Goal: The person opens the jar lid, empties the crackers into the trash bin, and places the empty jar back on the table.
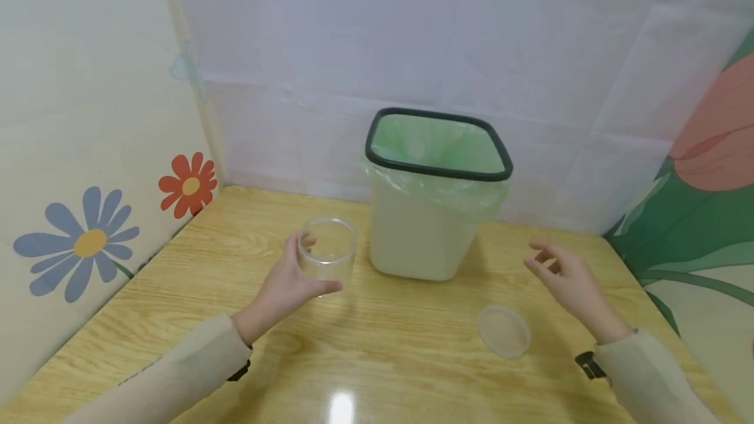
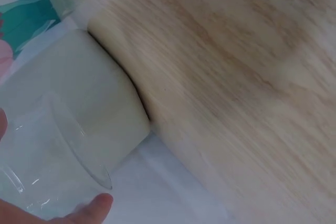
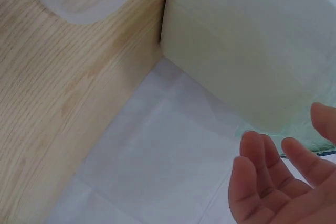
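A clear, see-through jar [image 1: 327, 250] with no lid on it is gripped from the side by my left hand [image 1: 287, 286]. The thumb [image 2: 94, 209] crosses its near side, and other fingers show behind the clear wall. Whether the jar's base touches the table is hard to tell. On the right, my right hand [image 1: 570, 283] hovers over the table with loosely bent fingers and nothing in them. A round translucent lid [image 1: 503, 331] lies on the table, lower left of that hand and apart from it.
A pale trash bin [image 1: 421, 234] with a dark rim and a green plastic liner [image 1: 442, 195] stands at the back, between the hands. Behind it hangs a white cloth [image 1: 330, 38]. Flower-printed panels flank the wood-grain table [image 1: 400, 345].
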Tool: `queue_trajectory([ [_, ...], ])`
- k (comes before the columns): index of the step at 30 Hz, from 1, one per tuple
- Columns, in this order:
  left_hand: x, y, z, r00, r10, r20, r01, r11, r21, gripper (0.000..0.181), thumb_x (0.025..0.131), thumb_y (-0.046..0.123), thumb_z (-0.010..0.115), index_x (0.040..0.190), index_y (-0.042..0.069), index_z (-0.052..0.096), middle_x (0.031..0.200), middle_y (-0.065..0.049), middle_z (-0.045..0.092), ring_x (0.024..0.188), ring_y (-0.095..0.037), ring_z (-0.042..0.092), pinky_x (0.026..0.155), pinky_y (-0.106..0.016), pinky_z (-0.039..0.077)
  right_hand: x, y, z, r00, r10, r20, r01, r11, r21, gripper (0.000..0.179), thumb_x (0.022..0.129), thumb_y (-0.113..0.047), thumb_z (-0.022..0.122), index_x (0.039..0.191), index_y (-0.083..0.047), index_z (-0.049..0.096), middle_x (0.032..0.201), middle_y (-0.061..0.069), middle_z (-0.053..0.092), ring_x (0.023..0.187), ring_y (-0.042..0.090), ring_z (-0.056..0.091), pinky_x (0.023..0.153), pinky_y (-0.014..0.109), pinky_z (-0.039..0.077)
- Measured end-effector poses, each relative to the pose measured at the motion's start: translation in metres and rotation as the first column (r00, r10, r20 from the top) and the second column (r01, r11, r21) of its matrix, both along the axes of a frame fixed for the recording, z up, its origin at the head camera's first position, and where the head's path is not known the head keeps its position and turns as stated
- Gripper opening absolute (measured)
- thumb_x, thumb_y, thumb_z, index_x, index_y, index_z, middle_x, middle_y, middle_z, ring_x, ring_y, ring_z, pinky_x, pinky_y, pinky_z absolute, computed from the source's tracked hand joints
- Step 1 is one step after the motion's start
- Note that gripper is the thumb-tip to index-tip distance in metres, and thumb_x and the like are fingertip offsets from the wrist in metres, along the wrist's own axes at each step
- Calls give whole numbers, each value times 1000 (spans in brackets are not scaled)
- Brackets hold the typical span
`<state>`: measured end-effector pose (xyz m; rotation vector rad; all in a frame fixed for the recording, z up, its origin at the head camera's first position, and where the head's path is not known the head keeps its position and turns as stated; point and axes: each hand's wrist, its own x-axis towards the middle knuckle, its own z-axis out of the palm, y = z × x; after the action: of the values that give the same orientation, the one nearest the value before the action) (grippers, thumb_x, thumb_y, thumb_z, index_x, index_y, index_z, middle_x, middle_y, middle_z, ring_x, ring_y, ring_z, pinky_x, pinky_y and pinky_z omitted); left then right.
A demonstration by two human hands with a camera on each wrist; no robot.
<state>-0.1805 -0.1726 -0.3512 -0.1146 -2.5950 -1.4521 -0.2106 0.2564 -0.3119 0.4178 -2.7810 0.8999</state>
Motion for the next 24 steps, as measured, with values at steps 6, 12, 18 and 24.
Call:
queue_trajectory([
  [6, 0, 5, -5, 999, -26, 25, 24, 997, 70, 106, 68, 20, 90, 146, 1, 20, 145, -25, 37, 129, -46, 40, 101, -57, 37, 3, 3, 0, 1000, -12, 10, 12, 1000, 2, 46, 101, -22, 54, 135, 9, 47, 106, 23, 58, 80, 27, 57, 57, 33, 46],
  [12, 2, 11, -17, 998, -56, 22, 55, 997, 54, 105, 69, 21, 90, 144, 0, 20, 146, -25, 36, 129, -47, 40, 101, -58, 37, 5, 5, -3, 1000, -11, 18, 11, 1000, 9, 46, 101, -21, 55, 134, 10, 48, 105, 23, 59, 79, 27, 57, 56, 33, 47],
  [18, 0, 13, -22, 997, -74, 23, 72, 994, 76, 104, 68, 20, 90, 143, 1, 20, 147, -25, 34, 131, -48, 37, 103, -59, 35, 7, 7, -6, 999, -23, 31, 22, 1000, 14, 47, 101, -22, 55, 134, 10, 47, 105, 22, 59, 78, 25, 57, 56, 33, 47],
  [24, 0, 14, -27, 996, -74, 40, 69, 992, 108, 104, 68, 14, 90, 143, -3, 19, 148, -27, 31, 132, -49, 34, 105, -59, 32, 9, 10, -11, 1000, -15, 10, 15, 1000, 20, 45, 100, -21, 56, 133, 10, 49, 103, 21, 60, 78, 25, 57, 57, 33, 47],
])
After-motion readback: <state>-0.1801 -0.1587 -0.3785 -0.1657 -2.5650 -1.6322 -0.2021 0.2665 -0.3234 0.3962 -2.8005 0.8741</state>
